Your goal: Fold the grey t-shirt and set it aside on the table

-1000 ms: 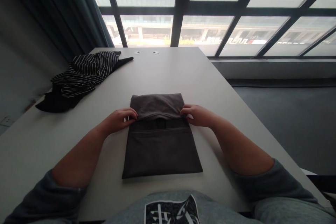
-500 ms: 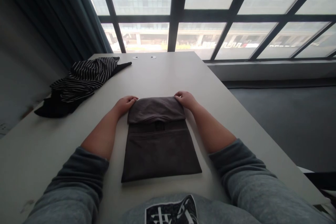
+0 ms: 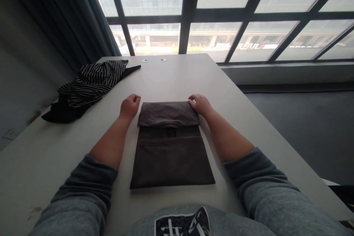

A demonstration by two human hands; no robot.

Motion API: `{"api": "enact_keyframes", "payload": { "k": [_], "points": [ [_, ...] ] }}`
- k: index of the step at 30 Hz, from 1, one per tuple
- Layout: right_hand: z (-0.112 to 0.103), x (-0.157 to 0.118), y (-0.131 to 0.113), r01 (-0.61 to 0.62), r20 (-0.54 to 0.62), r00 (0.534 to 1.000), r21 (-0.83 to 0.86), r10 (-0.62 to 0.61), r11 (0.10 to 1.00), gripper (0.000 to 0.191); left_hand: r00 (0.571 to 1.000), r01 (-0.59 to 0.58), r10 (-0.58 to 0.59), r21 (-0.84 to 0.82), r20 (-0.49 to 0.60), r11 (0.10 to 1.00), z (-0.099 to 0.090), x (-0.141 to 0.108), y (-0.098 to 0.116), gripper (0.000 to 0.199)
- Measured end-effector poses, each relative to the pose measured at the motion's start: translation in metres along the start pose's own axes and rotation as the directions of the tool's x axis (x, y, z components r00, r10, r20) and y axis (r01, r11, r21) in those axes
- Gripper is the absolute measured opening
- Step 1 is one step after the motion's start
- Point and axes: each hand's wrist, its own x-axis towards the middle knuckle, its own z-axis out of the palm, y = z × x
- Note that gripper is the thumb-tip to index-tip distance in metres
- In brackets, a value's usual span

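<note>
A dark brown folded garment lies flat on the white table, its far end folded over as a lighter band. Just off its far left corner, my left hand is raised a little, with fingers curled together and nothing visible in them. At the far right corner of the fold, my right hand touches the cloth, thumb and fingers pinched on its edge.
Black and white striped clothing lies in a heap with black cloth at the table's far left. Two small round fittings sit near the far edge of the table. Beyond are windows and a dark curtain.
My left hand has let go of the garment's far left corner and moved up and slightly left of it. My right hand remains at the far right corner.
</note>
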Motion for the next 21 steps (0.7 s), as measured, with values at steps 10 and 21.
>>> {"api": "enact_keyframes", "payload": {
  "k": [10, 21],
  "points": [
    [0.009, -0.001, -0.021, 0.002, 0.109, 0.994, -0.181, 0.018, 0.984, 0.035, 0.843, -0.289, 0.199, 0.109, 0.5, 0.951, 0.031, 0.021, 0.033, 0.039],
    [0.005, 0.0, -0.015, -0.002, 0.119, 0.992, -0.218, 0.028, 0.976, 0.042, 0.913, -0.166, -0.02, 0.414, 0.407, 0.895, 0.027, 0.007, 0.047, 0.056]
  ]
}}
